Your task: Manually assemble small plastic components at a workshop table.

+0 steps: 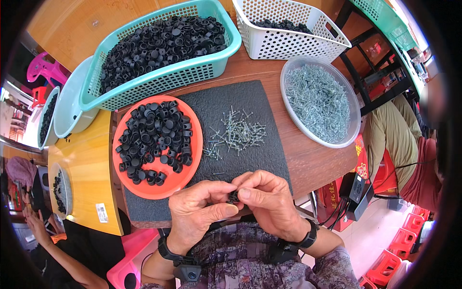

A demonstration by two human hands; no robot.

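Note:
My left hand and my right hand meet near the table's front edge. Between their fingertips they pinch a small black plastic part, partly hidden by the fingers. Just left of them stands an orange-red plate with many black plastic caps on it. Beyond my hands a loose pile of thin silvery screws lies on a dark grey mat. A single screw lies apart, close to my left fingers.
Along the back stand a teal basket of black caps and a white basket with more black parts. At right a clear round tub holds screws. Another person's arm reaches in at left; someone sits at right beyond the table.

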